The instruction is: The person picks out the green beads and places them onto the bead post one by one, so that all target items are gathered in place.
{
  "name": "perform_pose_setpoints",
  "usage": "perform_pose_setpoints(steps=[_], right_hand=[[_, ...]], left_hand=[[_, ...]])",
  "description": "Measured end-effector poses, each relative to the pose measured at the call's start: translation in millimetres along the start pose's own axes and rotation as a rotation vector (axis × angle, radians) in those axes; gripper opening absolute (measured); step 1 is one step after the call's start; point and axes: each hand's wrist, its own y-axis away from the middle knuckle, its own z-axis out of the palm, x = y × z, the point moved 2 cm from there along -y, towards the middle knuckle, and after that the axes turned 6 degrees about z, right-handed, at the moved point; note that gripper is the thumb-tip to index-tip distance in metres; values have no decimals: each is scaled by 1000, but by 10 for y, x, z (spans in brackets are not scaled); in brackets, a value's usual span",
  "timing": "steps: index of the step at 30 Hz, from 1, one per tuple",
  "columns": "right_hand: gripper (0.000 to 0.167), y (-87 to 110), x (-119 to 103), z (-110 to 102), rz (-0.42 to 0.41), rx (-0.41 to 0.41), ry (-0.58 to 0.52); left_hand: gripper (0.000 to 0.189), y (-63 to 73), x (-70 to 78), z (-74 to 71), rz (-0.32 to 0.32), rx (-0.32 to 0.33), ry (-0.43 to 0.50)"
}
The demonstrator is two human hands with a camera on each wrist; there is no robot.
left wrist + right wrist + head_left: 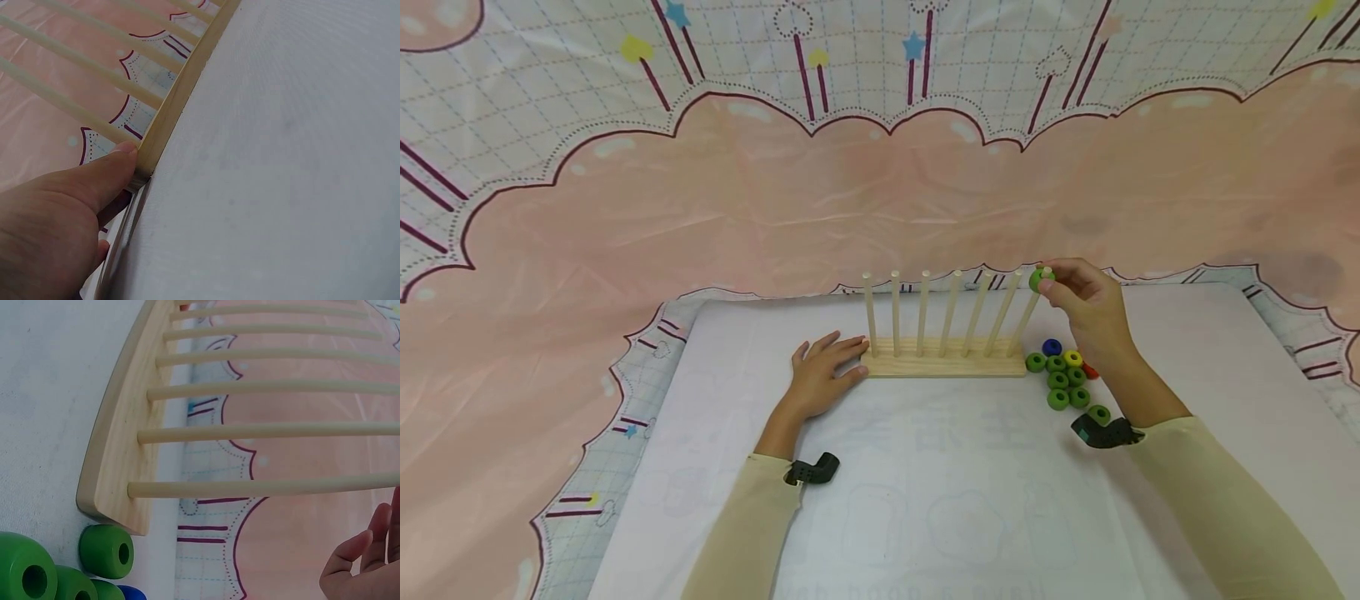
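A pale wooden peg stand [943,365] carries a row of several upright pegs. My left hand [823,375] holds the stand's left end, thumb at the front corner and a finger behind; in the left wrist view the thumb [106,172] presses on the base's end. My right hand [1093,308] pinches a green bead [1037,279] between thumb and fingers at the top of the rightmost peg [1026,321]. In the right wrist view the fingers [375,540] show at the lower right, near that peg's far end; the bead is out of that view.
Beside the stand's right end lie several loose green beads [1057,380], a blue bead [1052,347], a yellow bead [1072,358] and a partly hidden red bead [1091,372]. Everything stands on a white tabletop [925,475]; a pink patterned cloth [850,208] lies beyond its back edge.
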Motion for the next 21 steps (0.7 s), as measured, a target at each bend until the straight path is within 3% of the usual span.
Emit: perform_pose_setpoints(steps=[21], right_hand=[[15,0,-49,-7,5,25,79]], left_hand=[[50,3,-2,5,-12,-7,3]])
